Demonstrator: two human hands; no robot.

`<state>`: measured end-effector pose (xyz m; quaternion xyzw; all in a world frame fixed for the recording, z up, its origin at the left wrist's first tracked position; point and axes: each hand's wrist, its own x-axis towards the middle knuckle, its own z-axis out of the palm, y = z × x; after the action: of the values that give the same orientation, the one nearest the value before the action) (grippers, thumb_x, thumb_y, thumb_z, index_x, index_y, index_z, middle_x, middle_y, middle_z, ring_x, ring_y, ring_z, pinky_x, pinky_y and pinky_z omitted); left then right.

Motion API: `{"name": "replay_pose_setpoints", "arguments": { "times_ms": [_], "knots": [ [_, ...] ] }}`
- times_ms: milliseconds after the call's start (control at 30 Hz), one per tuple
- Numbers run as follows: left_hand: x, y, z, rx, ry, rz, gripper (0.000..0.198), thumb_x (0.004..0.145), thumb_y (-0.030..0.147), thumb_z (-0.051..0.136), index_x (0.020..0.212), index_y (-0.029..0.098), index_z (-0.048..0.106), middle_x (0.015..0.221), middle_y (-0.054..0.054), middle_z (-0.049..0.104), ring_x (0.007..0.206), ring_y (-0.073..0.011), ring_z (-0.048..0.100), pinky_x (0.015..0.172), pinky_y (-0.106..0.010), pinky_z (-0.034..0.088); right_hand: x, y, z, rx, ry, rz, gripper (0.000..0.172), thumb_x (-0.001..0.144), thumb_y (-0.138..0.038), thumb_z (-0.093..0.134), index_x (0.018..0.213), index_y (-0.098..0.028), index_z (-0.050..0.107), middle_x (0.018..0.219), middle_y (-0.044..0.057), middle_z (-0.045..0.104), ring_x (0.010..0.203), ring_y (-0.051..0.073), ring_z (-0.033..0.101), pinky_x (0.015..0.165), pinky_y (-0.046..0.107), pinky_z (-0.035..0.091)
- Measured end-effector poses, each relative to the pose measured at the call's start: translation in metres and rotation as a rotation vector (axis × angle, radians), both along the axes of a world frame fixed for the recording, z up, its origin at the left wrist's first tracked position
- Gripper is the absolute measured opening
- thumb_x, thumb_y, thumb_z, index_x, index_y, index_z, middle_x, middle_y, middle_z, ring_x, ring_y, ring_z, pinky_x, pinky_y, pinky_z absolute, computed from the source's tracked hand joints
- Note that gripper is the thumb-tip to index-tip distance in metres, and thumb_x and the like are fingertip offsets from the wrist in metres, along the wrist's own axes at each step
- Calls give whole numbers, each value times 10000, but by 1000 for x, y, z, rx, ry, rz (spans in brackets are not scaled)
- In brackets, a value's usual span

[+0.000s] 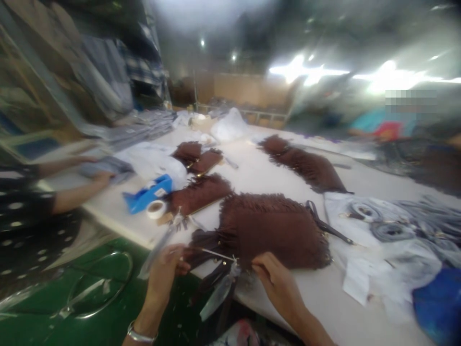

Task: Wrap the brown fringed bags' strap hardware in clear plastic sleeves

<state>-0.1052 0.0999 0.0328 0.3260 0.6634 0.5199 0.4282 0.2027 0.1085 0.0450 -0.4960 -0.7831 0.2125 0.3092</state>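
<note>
A brown fringed bag (279,235) lies flat on the table at the near edge, its fringe towards the far side. At its left corner, dark straps and tassels (212,240) hang over the edge. My left hand (168,264), with a bracelet on the wrist, is closed on a thin white string (218,253). The string runs right to a knot above a clear plastic strip (219,293). By the bag's near edge, my right hand (275,276) has its fingers bent together; whatever is between them is hidden. The picture is blurred.
More brown fringed pieces (309,168) lie farther back. A blue tape dispenser (149,192) and a white tape roll (156,209) sit left. Grey coiled straps (392,230) lie right on white plastic. At left, another person's hands (103,178) handle grey cloth.
</note>
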Motion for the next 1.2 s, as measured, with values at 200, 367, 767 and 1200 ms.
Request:
{"name": "replay_pose_setpoints", "arguments": {
  "times_ms": [200,367,767,1200],
  "knots": [
    [51,-16,-2,205,754,-76,458,908,394,488,1341,249,456,1217,-98,635,1022,-262,647,897,-403,520,44,-18,-25,103,-103,-360,238,955,-273,420,1152,-235,548,1143,76,611,954,194,637,812,325,531],
    [127,-14,-6,464,990,-580,684,863,358,591,1464,219,294,1531,-121,325,1400,-315,310,1127,-503,328,81,-18,-50,253,-464,-480,448,906,-258,513,1341,-168,460,1377,168,494,1192,315,525,911,449,498],
    [121,29,38,407,929,-895,518,855,110,450,1362,214,475,1423,-91,490,1318,-234,441,1132,-435,355,97,17,-11,293,-563,-400,233,941,-180,486,1118,-189,637,1083,105,652,954,233,609,810,342,473],
    [115,39,15,346,588,-871,360,891,171,444,1201,262,602,1373,-61,487,1289,-213,434,1116,-449,318,-28,-45,-37,-615,751,-337,338,844,-430,570,1101,-212,541,984,46,701,610,161,654,498,266,477]
  ]
}}
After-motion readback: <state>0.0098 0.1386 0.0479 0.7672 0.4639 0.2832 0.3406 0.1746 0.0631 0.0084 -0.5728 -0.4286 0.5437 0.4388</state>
